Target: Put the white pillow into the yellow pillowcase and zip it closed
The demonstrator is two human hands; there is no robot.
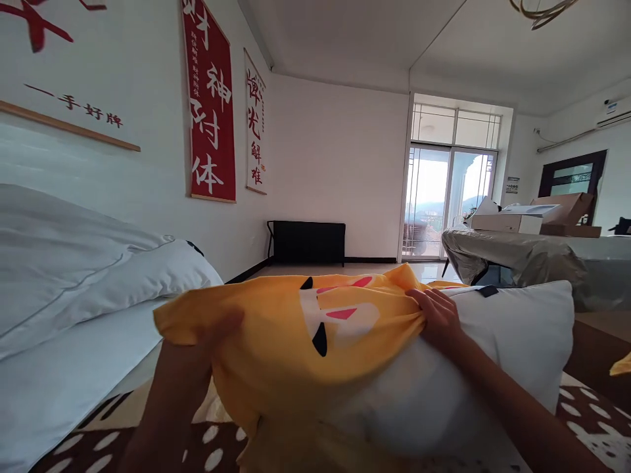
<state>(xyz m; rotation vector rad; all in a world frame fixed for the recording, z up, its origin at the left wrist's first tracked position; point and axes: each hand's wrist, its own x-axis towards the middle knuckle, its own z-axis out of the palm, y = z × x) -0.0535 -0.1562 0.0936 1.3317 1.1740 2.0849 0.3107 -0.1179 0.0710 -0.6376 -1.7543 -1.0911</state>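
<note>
A yellow pillowcase (pixel 276 328) with a printed cartoon pattern in white, black and pink covers the left part of a white pillow (pixel 513 335). The pillow's right part sticks out bare. My left hand (pixel 197 361) pinches the pillowcase near its left corner, thumb on the near face, with the other fingers hidden by cloth. Bunched yellow fabric at the pillowcase's right edge is gripped by my right hand (pixel 438 315), which rests against the pillow.
White pillows (pixel 98 263) lie stacked at the left. Below is a brown and cream spotted cover (pixel 211 453). A plastic-covered table (pixel 522 253) with open boxes (pixel 513 220) stands at the right back. Some yellow cloth (pixel 622 366) shows at the right edge.
</note>
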